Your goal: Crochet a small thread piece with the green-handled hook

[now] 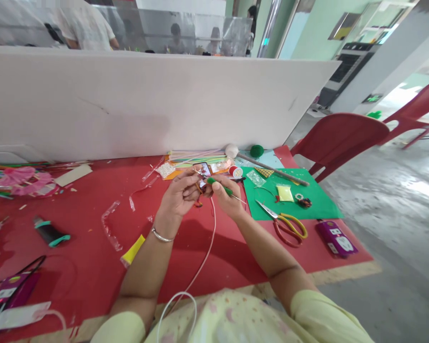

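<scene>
Above the cluttered red table mat (93, 209), your right hand (226, 196) pinches a green-handled needle tool (221, 187) whose tip could prick your left hand (179, 196), closed on a small beaded piece (199, 203).

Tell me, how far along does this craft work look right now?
Early to middling, I would judge. Already done: supplies are unpacked, with torn clear wrappers lying on the red table cover. In hand: the left hand pinches a small piece, too small to identify, while the right hand grips a green-handled tool against it. Left: scissors, the green sheet and the red thread spool lie untouched.
</scene>
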Demonstrator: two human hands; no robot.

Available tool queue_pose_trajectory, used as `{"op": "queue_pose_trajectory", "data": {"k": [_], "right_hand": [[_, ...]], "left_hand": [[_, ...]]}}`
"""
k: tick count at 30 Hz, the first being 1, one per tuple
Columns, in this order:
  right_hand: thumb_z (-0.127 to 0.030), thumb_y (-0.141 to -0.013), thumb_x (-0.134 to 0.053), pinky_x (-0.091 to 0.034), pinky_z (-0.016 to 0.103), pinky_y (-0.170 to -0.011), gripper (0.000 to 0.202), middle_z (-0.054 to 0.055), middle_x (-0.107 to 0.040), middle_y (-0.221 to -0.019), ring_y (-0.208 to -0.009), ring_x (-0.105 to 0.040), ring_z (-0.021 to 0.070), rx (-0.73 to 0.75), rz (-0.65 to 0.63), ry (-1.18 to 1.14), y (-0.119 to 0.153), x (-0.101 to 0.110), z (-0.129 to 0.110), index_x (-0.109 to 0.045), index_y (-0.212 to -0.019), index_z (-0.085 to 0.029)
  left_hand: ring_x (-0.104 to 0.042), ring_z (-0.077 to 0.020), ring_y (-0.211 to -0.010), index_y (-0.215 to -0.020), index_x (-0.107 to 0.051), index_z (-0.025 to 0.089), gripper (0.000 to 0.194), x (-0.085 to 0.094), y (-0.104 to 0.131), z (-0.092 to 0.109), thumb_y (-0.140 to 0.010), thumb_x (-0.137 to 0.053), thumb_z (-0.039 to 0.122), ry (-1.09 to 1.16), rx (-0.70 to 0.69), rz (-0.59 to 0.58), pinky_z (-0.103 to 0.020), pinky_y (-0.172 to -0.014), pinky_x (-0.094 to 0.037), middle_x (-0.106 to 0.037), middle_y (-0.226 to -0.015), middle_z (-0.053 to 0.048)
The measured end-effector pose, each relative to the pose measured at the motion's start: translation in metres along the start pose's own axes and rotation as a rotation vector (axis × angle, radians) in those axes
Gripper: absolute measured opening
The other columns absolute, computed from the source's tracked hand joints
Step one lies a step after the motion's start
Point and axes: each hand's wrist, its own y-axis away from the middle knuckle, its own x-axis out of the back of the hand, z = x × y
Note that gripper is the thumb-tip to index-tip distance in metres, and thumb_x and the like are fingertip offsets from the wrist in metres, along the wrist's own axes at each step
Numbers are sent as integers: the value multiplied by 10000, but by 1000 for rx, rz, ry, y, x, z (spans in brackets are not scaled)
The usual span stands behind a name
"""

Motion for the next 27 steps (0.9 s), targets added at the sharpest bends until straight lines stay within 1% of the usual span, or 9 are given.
{"op": "queue_pose_trajectory", "data": {"k": [3, 5, 8, 10, 13, 15, 20, 24, 27], "right_hand": [[-591, -951, -627, -545, 229, -530, 438, 3, -660, -668, -552, -652, 115, -54, -12, -43, -1, -1, -6, -706, -886, -166], [-591, -955, -621, -540, 226, -512, 440, -2, -656, -638, -531, -649, 117, -80, -8, -73, 0, -3, -8, -695, -890, -162], [-575, -972, -608, -534, 222, -501, 421, 6, -674, -667, -528, -653, 116, -86, -6, -118, 3, -6, -8, -689, -934, -164], [-558, -981, -606, -535, 222, -514, 400, 18, -688, -734, -555, -662, 113, -65, -25, -128, 4, -6, -6, -692, -975, -168], [-595, -983, -580, -547, 235, -539, 437, 38, -697, -818, -590, -665, 116, -15, -74, -80, 3, -1, -2, -703, -1015, -177], [-629, -982, -554, -557, 248, -553, 479, 46, -698, -821, -604, -669, 126, 30, -127, -27, 0, 6, -1, -713, -1016, -178], [-645, -954, -587, -603, 282, -656, 518, 79, -757, -857, -677, -717, 159, 160, -261, 122, -12, 26, 0, -737, -1082, -166], [-633, -913, -638, -619, 305, -812, 531, 95, -803, -961, -846, -774, 196, 261, -270, 220, -17, 34, 0, -750, -1175, -186], [-615, -915, -641, -609, 302, -881, 504, 96, -810, -1042, -965, -780, 214, 280, -281, 275, -18, 37, -2, -765, -1190, -211]], "left_hand": [[-246, 30, -386, -988, -778, 140, 324, 3, 1, 1, -672, -850, 133, -40, -56, -13, -102, -346, -215, -643, -693, 27], [-276, 33, -390, -1002, -794, 159, 369, 3, 1, 0, -645, -881, 134, -76, -103, 7, -117, -348, -213, -703, -784, 0], [-283, 19, -384, -990, -810, 170, 368, 3, 1, -1, -636, -900, 126, -134, -184, 73, -129, -365, -223, -611, -622, 47], [-273, 16, -387, -983, -809, 172, 350, 3, 1, -2, -646, -895, 130, -145, -198, 99, -127, -374, -211, -539, -569, 70], [-226, 15, -391, -983, -796, 162, 316, 4, 0, -1, -676, -875, 164, -143, -115, 62, -125, -372, -165, -477, -557, 83], [-211, 13, -398, -977, -793, 148, 305, 6, 0, 2, -683, -868, 177, -157, -66, 32, -127, -375, -149, -450, -550, 86], [-203, 4, -398, -974, -813, 143, 338, 9, 1, 9, -643, -875, 148, -219, -73, 36, -146, -398, -173, -379, -477, 107], [-184, 6, -391, -981, -819, 147, 347, 10, 1, 12, -636, -858, 141, -237, -31, 38, -155, -397, -150, -379, -471, 110], [-192, 8, -391, -974, -818, 153, 348, 11, 0, 12, -628, -851, 136, -235, -19, 39, -152, -394, -141, -404, -492, 103]]}}
